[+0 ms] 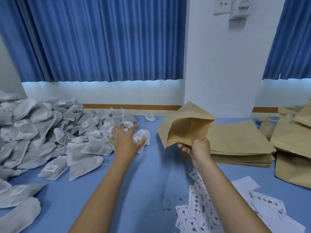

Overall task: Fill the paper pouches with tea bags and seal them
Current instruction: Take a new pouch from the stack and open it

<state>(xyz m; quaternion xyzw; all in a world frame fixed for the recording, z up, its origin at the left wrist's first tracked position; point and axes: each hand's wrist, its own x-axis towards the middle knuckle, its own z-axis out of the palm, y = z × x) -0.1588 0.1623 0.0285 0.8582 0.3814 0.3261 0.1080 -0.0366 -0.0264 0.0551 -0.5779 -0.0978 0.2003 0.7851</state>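
Observation:
A big heap of grey-white tea bags (42, 125) covers the left of the blue table (144, 175). My left hand (125, 140) is spread with straight fingers over the heap's right edge, touching a loose white tea bag (143, 137). My right hand (197, 148) grips the bottom corner of a brown paper pouch (185, 125), held up above the table with its mouth gaping open toward me. Nothing shows inside the pouch.
A flat stack of brown paper pouches (239, 145) lies right of the held one. Bulkier brown pouches (292, 148) pile at the far right edge. Printed white labels (210, 214) are scattered at the front right. One stray tea bag (149, 117) lies near the wall.

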